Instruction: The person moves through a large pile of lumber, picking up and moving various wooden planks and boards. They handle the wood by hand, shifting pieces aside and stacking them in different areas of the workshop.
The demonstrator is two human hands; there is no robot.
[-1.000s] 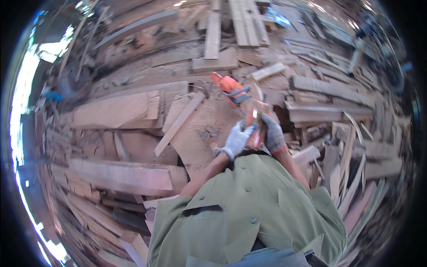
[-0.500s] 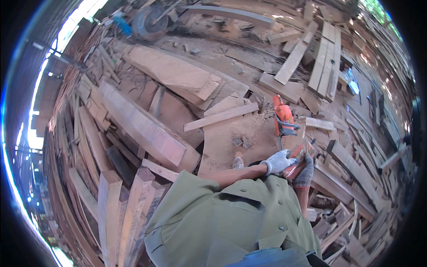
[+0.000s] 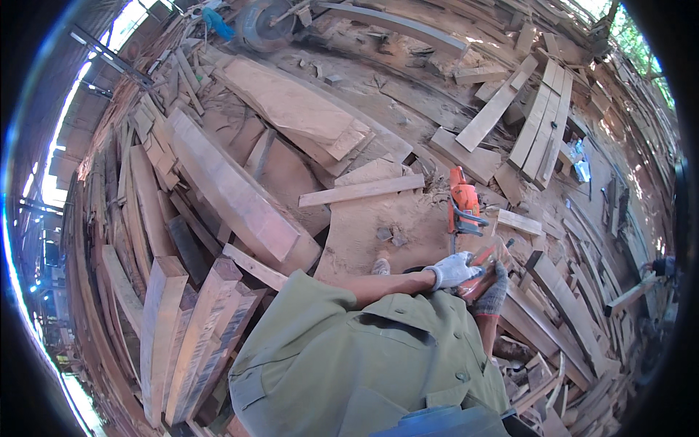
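My left hand [image 3: 454,271], in a white work glove, reaches in front of my body with its fingers closed at the near left side of a reddish, partly see-through oblong object [image 3: 482,275]. On the other side, my right hand [image 3: 494,290] in a grey knit glove wraps round that object. Its kind is not clear; a small dark tip shows at its far end. Just beyond my hands an orange chainsaw [image 3: 464,198] with a dark handle rests on the sawdust-covered ground, apart from both gloves.
Thick timber beams [image 3: 226,186] lie to the left, with squared posts [image 3: 164,328] nearer me. A short board [image 3: 362,190] lies across the ground ahead. Stacked planks [image 3: 539,120] are at the far right, loose offcuts [image 3: 539,382] at the near right. A large wheel [image 3: 266,25] stands at the back.
The view has shifted slightly, so the surroundings sit a little differently. My hands stay on the reddish object, which is tilted a little differently. The chainsaw has not moved on the ground.
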